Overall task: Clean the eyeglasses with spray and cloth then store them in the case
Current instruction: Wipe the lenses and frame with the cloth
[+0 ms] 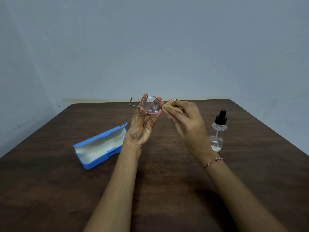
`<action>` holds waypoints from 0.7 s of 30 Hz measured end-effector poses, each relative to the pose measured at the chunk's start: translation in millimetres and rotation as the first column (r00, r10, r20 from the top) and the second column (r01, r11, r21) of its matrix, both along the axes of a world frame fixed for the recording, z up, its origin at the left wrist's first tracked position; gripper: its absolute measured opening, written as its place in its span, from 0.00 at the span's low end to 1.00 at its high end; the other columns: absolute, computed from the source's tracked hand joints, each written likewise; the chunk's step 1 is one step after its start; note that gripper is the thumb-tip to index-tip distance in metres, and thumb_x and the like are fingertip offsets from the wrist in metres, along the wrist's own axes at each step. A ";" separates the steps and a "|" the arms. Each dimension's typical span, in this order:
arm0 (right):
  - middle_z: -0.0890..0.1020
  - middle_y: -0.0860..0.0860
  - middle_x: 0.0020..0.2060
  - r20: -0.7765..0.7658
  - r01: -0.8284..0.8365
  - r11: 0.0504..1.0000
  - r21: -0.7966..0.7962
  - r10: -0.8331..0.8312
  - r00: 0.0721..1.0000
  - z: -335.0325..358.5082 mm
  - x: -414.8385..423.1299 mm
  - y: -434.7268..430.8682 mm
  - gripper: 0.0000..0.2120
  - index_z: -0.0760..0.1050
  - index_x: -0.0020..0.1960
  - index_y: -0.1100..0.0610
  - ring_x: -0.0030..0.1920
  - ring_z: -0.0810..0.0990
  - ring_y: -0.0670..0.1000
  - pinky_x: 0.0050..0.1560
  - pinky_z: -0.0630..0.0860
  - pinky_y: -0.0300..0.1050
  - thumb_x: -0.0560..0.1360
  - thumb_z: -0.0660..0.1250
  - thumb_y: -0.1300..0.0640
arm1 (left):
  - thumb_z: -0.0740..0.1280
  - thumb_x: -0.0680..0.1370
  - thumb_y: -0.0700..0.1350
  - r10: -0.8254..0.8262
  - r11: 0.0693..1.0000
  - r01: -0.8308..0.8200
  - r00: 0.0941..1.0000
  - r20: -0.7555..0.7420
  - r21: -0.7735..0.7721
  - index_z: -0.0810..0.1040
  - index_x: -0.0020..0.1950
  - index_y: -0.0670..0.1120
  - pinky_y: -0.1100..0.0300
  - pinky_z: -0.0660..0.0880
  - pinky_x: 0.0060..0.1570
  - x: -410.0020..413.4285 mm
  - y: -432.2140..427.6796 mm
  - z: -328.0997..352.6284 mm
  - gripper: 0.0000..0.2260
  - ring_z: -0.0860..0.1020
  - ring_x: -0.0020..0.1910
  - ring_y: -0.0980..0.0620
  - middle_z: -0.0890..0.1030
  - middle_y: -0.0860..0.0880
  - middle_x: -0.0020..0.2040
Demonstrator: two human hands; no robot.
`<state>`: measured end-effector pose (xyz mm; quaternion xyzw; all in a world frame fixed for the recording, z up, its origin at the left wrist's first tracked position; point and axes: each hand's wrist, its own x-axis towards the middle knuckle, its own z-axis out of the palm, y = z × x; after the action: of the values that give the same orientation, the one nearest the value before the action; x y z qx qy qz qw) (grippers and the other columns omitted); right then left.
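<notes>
Round pink-rimmed eyeglasses are held up above the table, with one temple sticking out to the left. My left hand pinches the rim of the left lens between thumb and fingers. My right hand pinches a small yellow cloth round the right lens, which is mostly hidden by cloth and fingers. The blue case lies open on the table at the left, its pale lining showing. A clear spray bottle with a black pump stands at the right, just beyond my right wrist.
The dark wooden table runs to a far edge against a plain grey wall. A braided bracelet is on my right wrist.
</notes>
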<state>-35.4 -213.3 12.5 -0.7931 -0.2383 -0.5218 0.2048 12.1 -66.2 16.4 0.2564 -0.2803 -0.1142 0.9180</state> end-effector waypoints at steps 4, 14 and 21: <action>0.79 0.57 0.53 0.017 0.023 0.998 0.054 -0.024 1.000 0.9 2.6 -8.0 0.12 0.80 0.57 0.60 0.54 0.74 0.54 0.55 0.74 0.43 0.74 0.69 0.65 | 0.81 0.56 0.46 -0.034 0.999 0.034 0.999 -0.007 0.016 0.84 0.49 0.49 0.59 0.80 0.43 -1.9 -0.4 0.3 0.22 0.82 0.52 0.45 0.83 0.40 0.53; 0.77 0.57 0.52 0.019 0.043 0.996 0.084 -0.045 0.999 3.0 1.5 -5.3 0.12 0.79 0.57 0.61 0.52 0.71 0.51 0.54 0.70 0.33 0.74 0.68 0.65 | 0.82 0.56 0.47 -0.048 0.995 0.046 0.999 0.010 0.092 0.85 0.49 0.50 0.60 0.81 0.42 -4.4 2.4 0.2 0.22 0.82 0.52 0.45 0.82 0.41 0.54; 0.76 0.58 0.49 -0.029 0.067 0.985 0.161 -0.063 0.998 4.0 2.4 -7.3 0.10 0.79 0.56 0.62 0.51 0.69 0.49 0.54 0.65 0.26 0.75 0.66 0.62 | 0.81 0.56 0.49 -0.041 0.987 0.034 0.998 0.044 0.158 0.85 0.47 0.51 0.61 0.81 0.42 -6.4 2.4 -0.1 0.21 0.83 0.51 0.46 0.84 0.42 0.51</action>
<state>-33.1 -220.6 16.4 -0.7871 -0.1668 -0.5365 0.2545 5.7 -63.8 16.3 0.3251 -0.2967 -0.1471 0.8858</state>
